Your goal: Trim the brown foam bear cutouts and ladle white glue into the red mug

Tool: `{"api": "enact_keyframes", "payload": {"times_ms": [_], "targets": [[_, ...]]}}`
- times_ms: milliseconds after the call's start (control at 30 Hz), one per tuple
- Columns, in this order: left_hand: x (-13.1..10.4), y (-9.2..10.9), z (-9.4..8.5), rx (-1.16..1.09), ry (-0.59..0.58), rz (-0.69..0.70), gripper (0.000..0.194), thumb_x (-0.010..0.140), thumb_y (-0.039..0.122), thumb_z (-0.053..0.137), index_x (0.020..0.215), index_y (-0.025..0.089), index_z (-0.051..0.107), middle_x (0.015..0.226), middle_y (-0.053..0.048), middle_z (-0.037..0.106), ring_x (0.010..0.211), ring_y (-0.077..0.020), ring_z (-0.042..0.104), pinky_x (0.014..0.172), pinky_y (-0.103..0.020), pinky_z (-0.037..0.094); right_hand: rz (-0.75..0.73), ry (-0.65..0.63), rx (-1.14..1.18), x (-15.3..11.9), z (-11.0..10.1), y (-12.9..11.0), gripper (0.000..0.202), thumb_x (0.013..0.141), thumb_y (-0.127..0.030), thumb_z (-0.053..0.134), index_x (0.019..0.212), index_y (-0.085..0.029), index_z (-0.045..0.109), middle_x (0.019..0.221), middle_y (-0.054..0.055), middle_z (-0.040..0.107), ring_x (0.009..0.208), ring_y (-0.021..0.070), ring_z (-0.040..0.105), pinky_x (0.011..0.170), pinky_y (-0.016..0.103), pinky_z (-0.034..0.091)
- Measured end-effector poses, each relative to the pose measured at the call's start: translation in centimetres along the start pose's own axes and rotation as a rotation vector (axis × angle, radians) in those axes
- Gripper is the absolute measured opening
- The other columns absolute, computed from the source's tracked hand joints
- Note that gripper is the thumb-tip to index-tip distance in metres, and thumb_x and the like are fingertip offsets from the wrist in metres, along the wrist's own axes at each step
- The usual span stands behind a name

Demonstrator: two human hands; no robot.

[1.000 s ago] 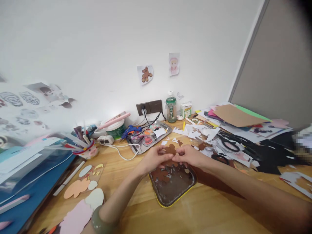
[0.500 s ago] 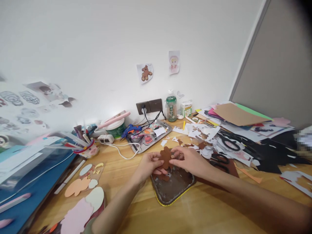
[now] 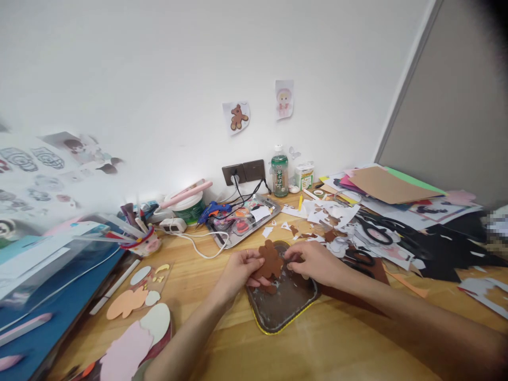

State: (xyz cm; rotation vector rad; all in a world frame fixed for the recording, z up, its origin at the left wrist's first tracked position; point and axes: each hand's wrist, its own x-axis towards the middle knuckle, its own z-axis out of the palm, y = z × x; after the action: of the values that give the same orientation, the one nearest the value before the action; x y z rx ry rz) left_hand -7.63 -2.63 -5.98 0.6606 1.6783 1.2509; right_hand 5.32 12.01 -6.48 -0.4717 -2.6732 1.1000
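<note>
Over the tray (image 3: 283, 308), left hand (image 3: 243, 269) holds cutout (image 3: 271, 259); right hand (image 3: 316, 262) alongside

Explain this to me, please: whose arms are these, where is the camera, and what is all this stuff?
There is no machine at work here: these are a person's own bare hands. One camera, worn on the head, looks forward and down, so you see roughly what they see.

The left hand holds a brown cutout. The right hand is close to its edge; I can't tell whether it touches. Under them, a dark tray with a yellow rim sits on a wooden table.

To the left lie pale cutouts, one orange; to the right, white paper scraps. Behind stands a green-labelled bottle.
</note>
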Motion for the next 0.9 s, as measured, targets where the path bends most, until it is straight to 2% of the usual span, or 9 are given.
{"api": "enact_keyframes", "payload": {"times_ms": [133, 367, 533, 733, 900], "targets": [[0.1, -0.1, 0.4, -0.104, -0.035, 0.009, 0.024, 0.075, 0.028, 0.051, 0.090, 0.010, 0.054, 0.075, -0.010, 0.067, 0.053, -0.0106, 0.061, 0.040, -0.011, 0.040, -0.029, 0.037, 0.037, -0.3, 0.2, -1.0, 0.020, 0.067, -0.018, 0.052, 0.085, -0.020, 0.061, 0.078, 0.000, 0.064, 0.070, 0.0136, 0.057, 0.064, 0.023, 0.043], [-0.1, -0.5, 0.7, -0.126, -0.099, -0.019, 0.026, 0.073, 0.032, 0.053, 0.089, 0.011, 0.054, 0.079, -0.012, 0.066, 0.055, -0.0117, 0.062, 0.038, -0.009, 0.037, -0.118, 0.129, 0.003, -0.6, 0.3, -1.7, 0.022, 0.070, -0.012, 0.048, 0.086, -0.020, 0.062, 0.076, -0.001, 0.064, 0.066, 0.0111, 0.056, 0.063, 0.021, 0.040], [-0.1, -0.6, 0.6, -0.152, -0.114, -0.014, 0.028, 0.073, 0.031, 0.053, 0.092, 0.010, 0.055, 0.085, -0.013, 0.065, 0.059, -0.0112, 0.063, 0.043, -0.010, 0.042, -0.152, 0.128, -0.097, -0.7, -0.1, -1.8, 0.021, 0.075, -0.013, 0.045, 0.080, -0.020, 0.064, 0.077, -0.001, 0.065, 0.067, 0.0125, 0.055, 0.063, 0.023, 0.038], [0.0, -0.5, 1.1, -0.229, -0.140, 0.021, 0.026, 0.073, 0.031, 0.054, 0.090, 0.011, 0.055, 0.088, -0.011, 0.064, 0.061, -0.0110, 0.062, 0.047, -0.013, 0.046, -0.211, 0.024, -0.014, -0.9, -0.2, -2.3, 0.018, 0.072, -0.014, 0.050, 0.082, -0.021, 0.063, 0.084, 0.000, 0.063, 0.074, 0.0142, 0.053, 0.065, 0.022, 0.037], [0.0, -0.5, 1.4, -0.227, -0.149, 0.028, 0.026, 0.073, 0.033, 0.054, 0.088, 0.012, 0.055, 0.084, -0.010, 0.064, 0.061, -0.0120, 0.063, 0.046, -0.014, 0.045, -0.211, 0.067, -0.003, -1.0, -0.2, -2.4, 0.014, 0.075, -0.016, 0.049, 0.080, -0.020, 0.062, 0.085, 0.001, 0.062, 0.076, 0.0143, 0.053, 0.067, 0.023, 0.037]]}}
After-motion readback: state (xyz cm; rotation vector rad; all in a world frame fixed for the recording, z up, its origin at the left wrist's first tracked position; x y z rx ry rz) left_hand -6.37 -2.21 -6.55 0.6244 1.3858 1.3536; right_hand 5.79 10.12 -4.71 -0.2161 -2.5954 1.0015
